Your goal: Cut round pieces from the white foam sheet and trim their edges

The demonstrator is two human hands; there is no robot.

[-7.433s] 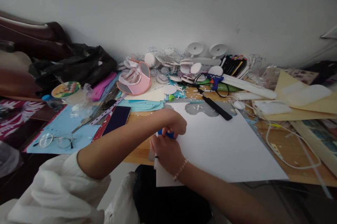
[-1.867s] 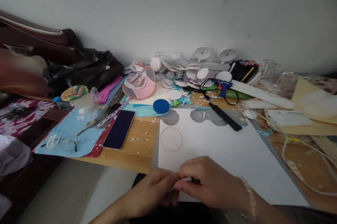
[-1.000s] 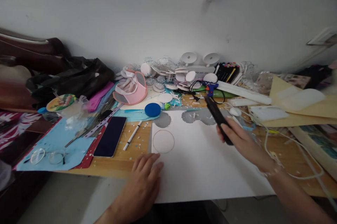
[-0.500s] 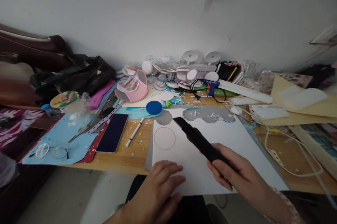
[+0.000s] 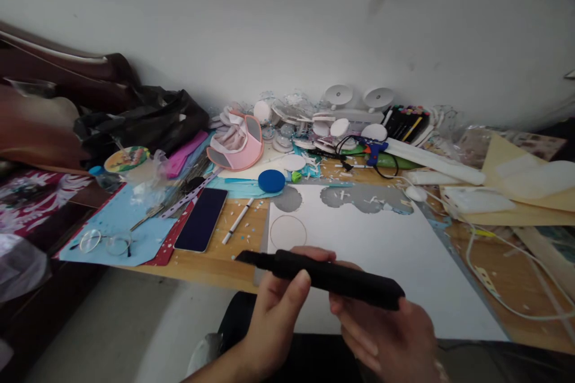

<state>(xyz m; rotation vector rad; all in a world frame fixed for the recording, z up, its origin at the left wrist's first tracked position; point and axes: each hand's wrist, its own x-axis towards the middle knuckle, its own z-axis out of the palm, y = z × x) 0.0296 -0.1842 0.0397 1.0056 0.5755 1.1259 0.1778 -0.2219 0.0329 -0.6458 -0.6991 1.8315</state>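
A black utility knife point(image 5: 339, 277) lies nearly level across both hands above the table's front edge, its dark blade pointing left. My left hand point(image 5: 281, 305) grips it near the blade end, thumb on top. My right hand point(image 5: 386, 329) holds the rear end from below and is slightly blurred. Behind the knife is a large white sheet point(image 5: 359, 233) with a drawn circle point(image 5: 288, 232) at its left and rounded cutouts along its far edge, where a grey surface point(image 5: 350, 197) and white scraps show.
Left of the sheet are a white pen point(image 5: 238, 221), a phone point(image 5: 200, 219) and glasses point(image 5: 105, 243). Farther back are a blue lid point(image 5: 271, 180), a pink visor point(image 5: 238, 149), a glue gun point(image 5: 375, 152) and markers point(image 5: 406, 123). A white cable point(image 5: 471, 269) loops at the right.
My left hand has risen and taken hold of the knife near its blade. The knife has swung to nearly level and come lower. The view has shifted slightly left.
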